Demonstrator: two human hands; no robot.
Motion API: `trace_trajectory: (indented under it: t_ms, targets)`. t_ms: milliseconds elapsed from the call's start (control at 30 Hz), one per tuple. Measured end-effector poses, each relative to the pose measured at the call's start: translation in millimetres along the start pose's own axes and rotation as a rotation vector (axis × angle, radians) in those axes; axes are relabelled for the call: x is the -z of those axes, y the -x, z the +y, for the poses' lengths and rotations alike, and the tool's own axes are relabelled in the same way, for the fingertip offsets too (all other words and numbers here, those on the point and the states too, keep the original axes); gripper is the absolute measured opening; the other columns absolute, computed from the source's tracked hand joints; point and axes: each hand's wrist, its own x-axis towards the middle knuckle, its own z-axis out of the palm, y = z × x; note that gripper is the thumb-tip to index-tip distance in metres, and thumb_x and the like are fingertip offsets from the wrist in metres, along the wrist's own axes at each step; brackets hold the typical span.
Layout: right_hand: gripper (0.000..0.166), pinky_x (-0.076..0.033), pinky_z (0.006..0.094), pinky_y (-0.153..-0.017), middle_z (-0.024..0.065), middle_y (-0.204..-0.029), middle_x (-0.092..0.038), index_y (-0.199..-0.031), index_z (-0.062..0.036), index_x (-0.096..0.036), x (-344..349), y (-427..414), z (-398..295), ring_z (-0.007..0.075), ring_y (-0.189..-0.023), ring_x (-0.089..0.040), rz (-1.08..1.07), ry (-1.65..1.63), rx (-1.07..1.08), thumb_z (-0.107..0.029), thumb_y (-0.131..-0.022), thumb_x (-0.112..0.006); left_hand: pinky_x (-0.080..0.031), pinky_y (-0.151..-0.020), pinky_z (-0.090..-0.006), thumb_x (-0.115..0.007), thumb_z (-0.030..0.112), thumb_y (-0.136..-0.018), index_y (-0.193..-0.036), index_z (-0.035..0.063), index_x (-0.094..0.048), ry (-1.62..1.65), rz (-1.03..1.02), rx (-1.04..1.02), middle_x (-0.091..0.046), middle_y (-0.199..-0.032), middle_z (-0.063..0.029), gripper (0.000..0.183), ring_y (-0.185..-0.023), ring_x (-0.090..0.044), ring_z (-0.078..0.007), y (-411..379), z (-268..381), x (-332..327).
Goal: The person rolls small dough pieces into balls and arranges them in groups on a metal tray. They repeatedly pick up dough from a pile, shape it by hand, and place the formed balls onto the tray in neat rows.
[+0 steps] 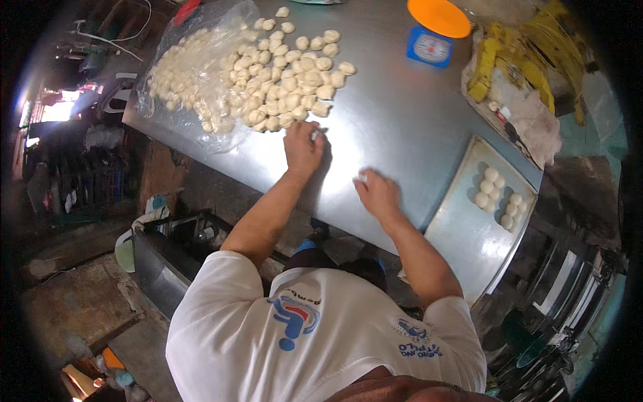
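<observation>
Many pale dough pieces [289, 83] lie in a loose heap on a metal-topped table [387, 120]. A clear plastic sheet or bag [201, 75] covers the heap's left part. My left hand [303, 151] is at the heap's near edge with its fingers curled; a small pale bit shows by the thumb, too unclear to name. Over the bare metal to the right, my right hand [379, 196] is half closed. Something whitish shows at its fingertips, and I cannot tell whether it is held dough.
A metal baking tray [452, 241] at the right carries rounded dough balls [488, 188] in two clusters. Farther back stands a blue dial scale [429, 47] with an orange pan [439, 17]. Yellow plastic and cloth [522, 100] lie along the right edge. A dark open bin [168, 261] stands below left.
</observation>
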Motion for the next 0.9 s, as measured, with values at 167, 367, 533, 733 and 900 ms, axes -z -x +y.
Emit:
trace_trajectory:
  t_ms: [167, 367, 533, 733, 900]
  targets:
    - [0.04, -0.055, 0.0485, -0.088, 0.0184, -0.109, -0.073, -0.12, -0.006, -0.062, -31.5, -128.4, -82.9, 0.0381, -0.102, -0.07, 0.379, -0.205, -0.022, -0.03, -0.09, -0.075, -0.05, -0.087, -0.0512, -0.072, 0.022, -0.088, -0.122, 0.0098, -0.066, -0.11, 0.097, 0.115, -0.064, -0.112, -0.0197, 0.036, -0.099, -0.065, -0.0405, -55.7, -56.2, 35.7]
    - [0.041, -0.054, 0.0451, -0.092, 0.0201, -0.114, -0.071, -0.125, -0.0066, -0.06, -74.9, -160.0, -79.2, 0.0366, -0.105, -0.07, 0.368, -0.31, -0.164, -0.024, -0.09, -0.073, -0.051, -0.088, -0.0508, -0.068, 0.026, -0.092, -0.126, 0.0128, -0.066, -0.271, -0.361, -0.078, -0.068, -0.113, -0.0147, 0.037, -0.102, -0.068, -0.0361, -107.1, -68.9, 24.9]
    - [0.037, -0.057, 0.0383, -0.083, 0.0136, -0.102, -0.074, -0.127, -0.0069, -0.064, -55.2, -22.0, -4.7, 0.0253, -0.089, -0.072, 0.534, -0.561, -0.253, -0.021, -0.093, -0.069, -0.056, -0.083, -0.0427, -0.065, 0.003, -0.089, -0.12, 0.0057, -0.071, 0.301, -0.286, -0.023, -0.072, -0.107, -0.0157, 0.031, -0.094, -0.07, -0.0329, -135.8, -72.2, 68.0]
    - [0.021, -0.049, 0.0456, -0.087, 0.0135, -0.1, -0.068, -0.1, -0.0042, -0.066, -28.1, 104.7, 14.4, 0.0339, -0.1, -0.064, 0.562, 0.36, -0.351, -0.024, -0.093, -0.069, -0.054, -0.085, -0.0449, -0.073, 0.018, -0.084, -0.109, 0.0055, -0.073, 0.398, 0.057, -0.232, -0.071, -0.097, -0.0124, 0.028, -0.095, -0.068, -0.0307, -57.2, -77.7, 110.2]
    - [0.024, -0.04, 0.0534, -0.1, 0.0137, -0.13, -0.058, -0.112, -0.0097, -0.064, -56.4, 6.3, -8.7, 0.0354, -0.123, -0.052, 0.538, 0.485, 0.006, -0.02, -0.09, -0.065, -0.05, -0.079, -0.0475, -0.074, 0.026, -0.075, -0.081, 0.0147, -0.075, 0.248, -0.617, -0.366, -0.065, -0.089, -0.0093, 0.013, -0.09, -0.062, -0.0318, 36.8, -49.3, 52.2]
